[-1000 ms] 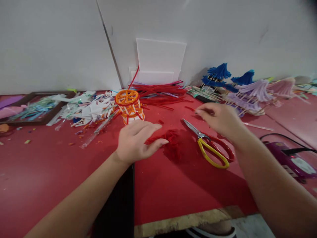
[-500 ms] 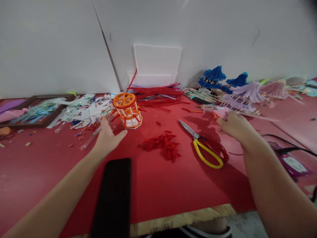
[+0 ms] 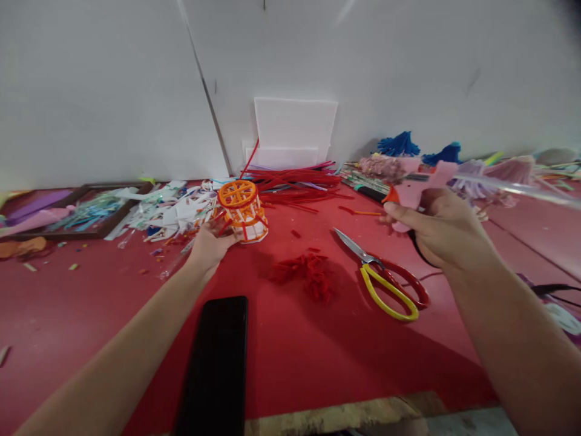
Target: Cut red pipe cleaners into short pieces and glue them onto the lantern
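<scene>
An orange and white lantern-like frame stands left of centre, and my left hand is closed around its lower left side. My right hand grips a pink glue gun raised above the table, its orange trigger toward the left and a clear stick trailing from its right end. Between my hands lies a heap of short red pieces. Scissors with one yellow and one red handle lie just below my right hand.
A black phone lies near the front edge. Long red strips lie at the back, before white boards. Scraps and a brown frame are at the left; blue tasselled shapes stand at the back right.
My left hand has moved onto the orange and white frame and closed on it. The pink glue gun is now lifted off the table in my right hand. The view has shifted slightly.
</scene>
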Tool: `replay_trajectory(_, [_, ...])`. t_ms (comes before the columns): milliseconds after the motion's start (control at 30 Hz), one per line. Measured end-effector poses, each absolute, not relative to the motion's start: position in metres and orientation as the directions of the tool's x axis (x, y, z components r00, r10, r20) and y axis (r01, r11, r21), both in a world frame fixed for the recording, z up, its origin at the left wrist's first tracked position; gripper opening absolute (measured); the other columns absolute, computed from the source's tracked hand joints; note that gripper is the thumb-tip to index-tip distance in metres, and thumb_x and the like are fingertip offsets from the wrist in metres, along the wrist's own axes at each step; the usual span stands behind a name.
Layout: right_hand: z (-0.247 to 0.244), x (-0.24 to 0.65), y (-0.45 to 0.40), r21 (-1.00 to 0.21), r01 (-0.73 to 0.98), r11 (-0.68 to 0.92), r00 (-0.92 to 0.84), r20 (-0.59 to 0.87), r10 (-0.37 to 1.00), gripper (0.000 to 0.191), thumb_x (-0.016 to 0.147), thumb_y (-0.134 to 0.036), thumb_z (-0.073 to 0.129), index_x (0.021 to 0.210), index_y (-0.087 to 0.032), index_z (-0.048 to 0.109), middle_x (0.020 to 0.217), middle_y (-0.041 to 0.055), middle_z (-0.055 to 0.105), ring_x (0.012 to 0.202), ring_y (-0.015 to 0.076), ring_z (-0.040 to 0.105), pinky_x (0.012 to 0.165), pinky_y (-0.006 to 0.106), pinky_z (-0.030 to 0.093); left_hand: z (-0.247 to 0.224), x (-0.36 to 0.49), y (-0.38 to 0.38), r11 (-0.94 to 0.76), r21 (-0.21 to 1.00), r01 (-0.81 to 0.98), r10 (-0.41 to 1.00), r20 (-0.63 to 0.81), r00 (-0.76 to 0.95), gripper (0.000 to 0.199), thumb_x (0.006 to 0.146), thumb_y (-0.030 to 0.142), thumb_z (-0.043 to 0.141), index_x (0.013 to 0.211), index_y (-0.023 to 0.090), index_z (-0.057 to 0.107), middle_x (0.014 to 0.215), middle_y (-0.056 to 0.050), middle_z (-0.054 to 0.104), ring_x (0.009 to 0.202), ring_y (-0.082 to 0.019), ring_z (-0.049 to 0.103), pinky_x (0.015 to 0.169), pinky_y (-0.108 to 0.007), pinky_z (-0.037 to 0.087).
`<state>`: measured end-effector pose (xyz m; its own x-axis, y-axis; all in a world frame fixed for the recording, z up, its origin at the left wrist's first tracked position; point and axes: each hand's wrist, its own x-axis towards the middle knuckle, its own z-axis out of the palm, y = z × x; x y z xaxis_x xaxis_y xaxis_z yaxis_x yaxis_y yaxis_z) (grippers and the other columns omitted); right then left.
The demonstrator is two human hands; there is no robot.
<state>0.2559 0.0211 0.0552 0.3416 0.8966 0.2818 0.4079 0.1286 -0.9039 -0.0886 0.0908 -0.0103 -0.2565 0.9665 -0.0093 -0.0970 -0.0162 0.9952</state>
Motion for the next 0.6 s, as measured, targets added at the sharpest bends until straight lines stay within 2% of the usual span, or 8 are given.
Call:
replay_trajectory(133, [0.058,0.234,0.017,-0.983,0.145,0.116,0.229,0.147,0.962,0.031,0.061,-0.044,0.073,0.075,-0.019,0.060,0.066,-0.0007,0.054,0.058,0.0116,0.049,0.056,0.031,0.040,-0.004,-0.085,0.088,0.021,0.998,-0.066,0.982,-0.033,-0.184,0.053,0.041,0.004,0.085,0.087,0.016,0.062,0.088,-0.001,0.072,0.080,-0.017,0.068,0.081,-0.032,0.057])
replay_trajectory(267, [0.048,0.220,0.018,-0.995,0.054,0.089,0.203,0.098,0.974,0.030,0.062,-0.040,0.076,0.081,-0.018,0.067,0.072,0.0010,0.060,0.059,0.0111,0.048,0.056,0.030,0.038,0.000,-0.079,0.082,0.011,0.999,-0.035,0.985,-0.017,-0.171,0.056,0.042,0.007,0.087,0.092,0.015,0.063,0.092,-0.004,0.071,0.084,-0.019,0.069,0.085,-0.035,0.056])
replay_trajectory(400, [0.033,0.215,0.019,-0.998,-0.010,0.056,0.206,0.053,0.977,0.029,0.059,-0.040,0.079,0.079,-0.021,0.068,0.066,-0.0016,0.058,0.057,0.0112,0.046,0.053,0.028,0.036,0.000,-0.074,0.077,-0.028,0.999,-0.022,0.958,0.021,-0.286,0.069,0.043,0.005,0.086,0.104,0.018,0.057,0.096,-0.001,0.069,0.091,-0.017,0.068,0.087,-0.032,0.055])
replay_trajectory(500, [0.026,0.214,0.016,-0.997,-0.070,0.038,0.226,0.021,0.974,0.030,0.056,-0.041,0.081,0.071,-0.021,0.065,0.060,-0.0033,0.054,0.055,0.0107,0.045,0.052,0.027,0.034,0.005,-0.069,0.073,-0.050,0.991,-0.124,0.942,0.006,-0.337,0.056,0.052,0.007,0.084,0.100,0.019,0.057,0.088,0.001,0.068,0.085,-0.014,0.068,0.085,-0.029,0.055])
replay_trajectory(600, [0.022,0.213,0.013,-0.996,-0.046,0.077,0.243,0.064,0.968,0.029,0.060,-0.042,0.081,0.073,-0.021,0.065,0.059,-0.0042,0.053,0.056,0.0106,0.045,0.051,0.026,0.034,0.015,-0.063,0.069,-0.011,0.974,-0.228,0.963,-0.051,-0.264,0.035,0.057,0.009,0.081,0.086,0.016,0.062,0.078,0.002,0.067,0.072,-0.012,0.067,0.076,-0.028,0.057])
